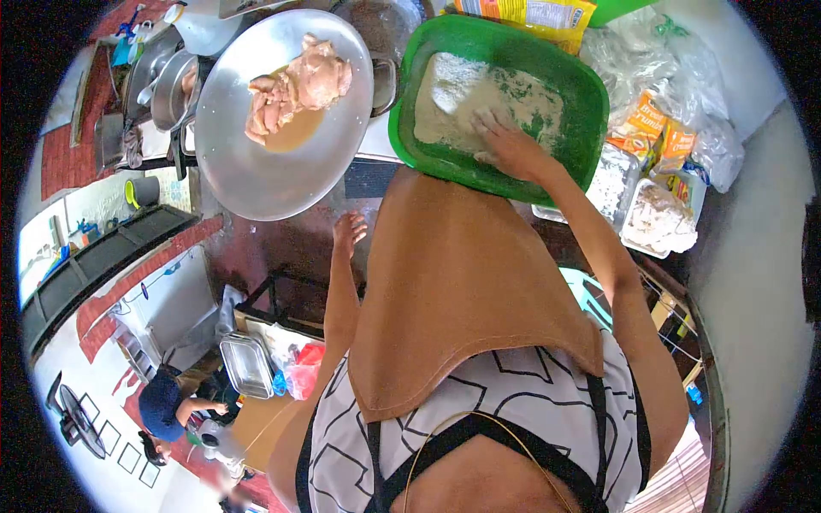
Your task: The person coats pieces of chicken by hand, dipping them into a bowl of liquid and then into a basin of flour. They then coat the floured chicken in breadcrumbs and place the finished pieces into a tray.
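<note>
My right hand reaches down into a green plastic basin, its fingers spread and touching the pale, tan powder on the bottom. A whiter mound of powder lies at the basin's far left. Below the rim of a wide metal bowl, my left hand hangs in the air with fingers loosely bent and nothing seen in them. Inside the bowl, raw chicken pieces sit in a little brownish liquid.
Orange breadcrumb packets and clear plastic bags lie to the right, beside a tray of white-coated pieces. Pots stand at the left. A yellow packet is behind the basin. Another person is at lower left.
</note>
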A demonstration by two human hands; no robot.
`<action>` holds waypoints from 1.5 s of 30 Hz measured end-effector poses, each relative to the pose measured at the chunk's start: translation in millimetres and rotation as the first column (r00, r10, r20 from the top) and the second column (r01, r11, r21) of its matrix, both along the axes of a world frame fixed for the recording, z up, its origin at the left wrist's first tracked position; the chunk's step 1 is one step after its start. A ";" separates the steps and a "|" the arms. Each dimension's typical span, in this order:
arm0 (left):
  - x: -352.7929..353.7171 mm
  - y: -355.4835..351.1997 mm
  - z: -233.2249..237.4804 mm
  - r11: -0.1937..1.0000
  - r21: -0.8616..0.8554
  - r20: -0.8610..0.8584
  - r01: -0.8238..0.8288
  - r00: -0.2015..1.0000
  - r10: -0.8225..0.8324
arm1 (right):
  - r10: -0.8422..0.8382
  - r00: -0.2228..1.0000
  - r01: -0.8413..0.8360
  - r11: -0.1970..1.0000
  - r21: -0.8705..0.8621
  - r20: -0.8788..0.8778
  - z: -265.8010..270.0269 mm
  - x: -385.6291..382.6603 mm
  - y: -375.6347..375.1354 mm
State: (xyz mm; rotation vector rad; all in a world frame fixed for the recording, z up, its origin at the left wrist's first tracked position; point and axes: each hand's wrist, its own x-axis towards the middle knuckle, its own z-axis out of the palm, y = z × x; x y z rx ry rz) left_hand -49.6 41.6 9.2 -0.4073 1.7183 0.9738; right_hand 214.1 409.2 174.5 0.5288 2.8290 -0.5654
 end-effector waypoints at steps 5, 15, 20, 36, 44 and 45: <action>4.5 -13.8 -12.7 1.000 0.027 0.046 -0.016 0.999 0.015 | -0.047 0.994 0.042 0.998 -0.049 -0.103 -27.9 -19.7 24.0; 0.5 -21.3 0.4 0.984 0.048 -0.003 -0.173 0.985 0.173 | -0.306 0.899 0.303 0.951 -0.057 -0.313 -41.3 -132.3 25.3; 6.3 -48.7 -19.3 0.972 0.009 0.091 -0.233 0.969 0.232 | -0.348 0.913 0.343 0.937 -0.063 -0.211 -50.4 -136.9 31.0; -55.0 -94.7 -50.6 0.992 0.022 0.229 -0.127 0.966 0.119 | -0.596 0.735 0.651 0.753 0.093 -0.324 -69.6 -153.0 8.9; -91.7 -90.0 -60.7 0.997 0.071 0.204 -0.009 0.979 -0.005 | -0.772 0.444 0.859 0.511 -0.030 -0.454 -72.1 -139.7 29.7; -94.6 -90.9 -60.9 0.998 0.067 0.200 0.005 0.980 -0.018 | -0.779 0.438 0.863 0.504 -0.031 -0.449 -70.4 -134.5 34.4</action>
